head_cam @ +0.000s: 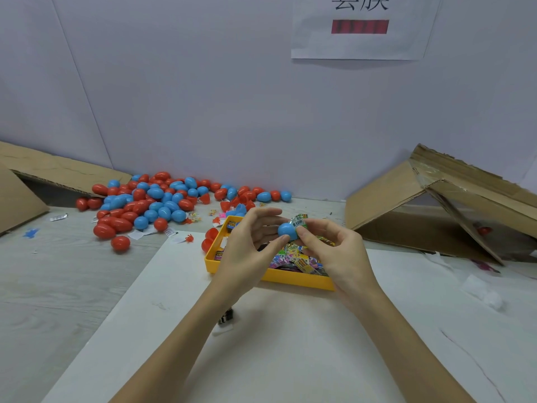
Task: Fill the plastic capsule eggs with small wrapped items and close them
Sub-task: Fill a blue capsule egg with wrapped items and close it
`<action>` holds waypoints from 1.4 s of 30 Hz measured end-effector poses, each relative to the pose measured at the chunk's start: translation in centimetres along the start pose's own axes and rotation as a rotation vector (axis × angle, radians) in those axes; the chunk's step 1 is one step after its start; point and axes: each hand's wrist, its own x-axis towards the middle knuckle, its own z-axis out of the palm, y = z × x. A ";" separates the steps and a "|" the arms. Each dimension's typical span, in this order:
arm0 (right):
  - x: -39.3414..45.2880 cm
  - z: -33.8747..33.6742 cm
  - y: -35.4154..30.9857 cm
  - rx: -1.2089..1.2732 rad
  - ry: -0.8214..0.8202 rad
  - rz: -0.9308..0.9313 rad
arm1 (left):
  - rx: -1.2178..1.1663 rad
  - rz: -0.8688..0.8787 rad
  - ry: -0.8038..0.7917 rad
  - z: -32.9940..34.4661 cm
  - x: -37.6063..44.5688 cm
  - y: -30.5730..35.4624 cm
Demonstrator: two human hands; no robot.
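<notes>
filling step: left hand [250,242] is pinching a blue egg half [287,231]; right hand [331,251], at three o'clock, is pinching a wrapped item [299,221] into it; closing likely needs the matching half.

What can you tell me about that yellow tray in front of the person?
The yellow tray looks like smooth, shallow plastic with low walls, lying flat on a white sheet. It holds a heap of small, colourful wrapped packets. Two red egg halves sit against its left side. Both hands hover above it, hiding much of its inside.
</notes>
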 end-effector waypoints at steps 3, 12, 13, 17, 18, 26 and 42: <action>0.0 0.0 0.0 -0.001 -0.004 -0.009 | 0.002 0.002 -0.007 0.0 0.0 0.0; 0.0 0.0 0.1 0.019 0.026 0.021 | 0.020 0.023 -0.008 0.1 0.0 0.2; 0.0 0.0 0.0 0.026 0.020 0.026 | 0.024 0.025 -0.011 0.1 0.0 0.2; -0.1 0.1 0.0 0.026 -0.004 0.051 | 0.034 0.029 -0.019 0.1 -0.1 0.2; -0.2 0.1 0.0 0.020 -0.003 0.053 | 0.033 0.026 -0.020 0.0 -0.1 0.2; -0.2 0.1 -0.2 -0.002 0.017 0.051 | 0.012 0.001 -0.016 0.1 0.0 0.2; -0.8 0.3 -1.4 0.129 -0.060 0.135 | -0.030 0.062 -0.017 0.0 -0.1 0.5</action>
